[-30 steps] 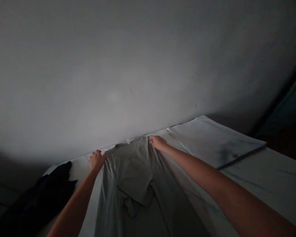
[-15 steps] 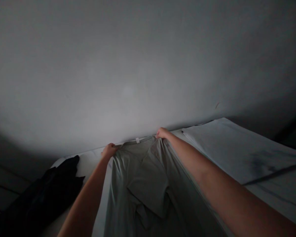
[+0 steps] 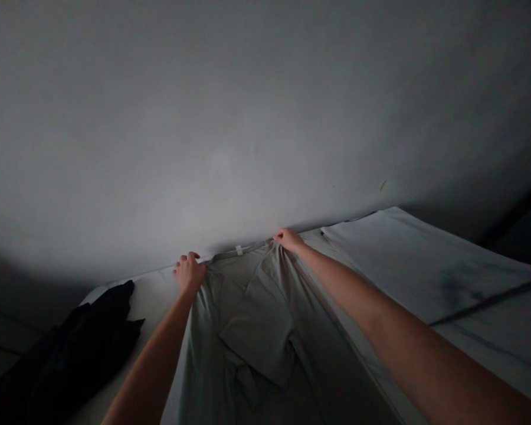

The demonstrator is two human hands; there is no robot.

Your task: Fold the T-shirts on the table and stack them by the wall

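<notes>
A grey-green shirt [image 3: 256,319] lies stretched out on the bed, its neckline at the far edge by the wall. A small white tag [image 3: 239,250] shows at the neckline, and what looks like a sleeve is folded over the front. My left hand [image 3: 189,271] rests at the shirt's upper left corner, fingers apart and open, touching or just beside the cloth. At the upper right, my right hand [image 3: 288,239] is closed, pinching the shirt near the neckline. The shirt's lower end runs out of view.
Black clothing [image 3: 84,348] lies in a heap on the left. A pale, flat pillow or folded cloth with a dark patch [image 3: 407,260] lies to the right. The grey wall [image 3: 248,118] rises directly behind the pale bed sheet [image 3: 154,292].
My left hand has let go of the shirt's upper left corner and its fingers have spread. My right hand keeps its pinch. The view has shifted slightly.
</notes>
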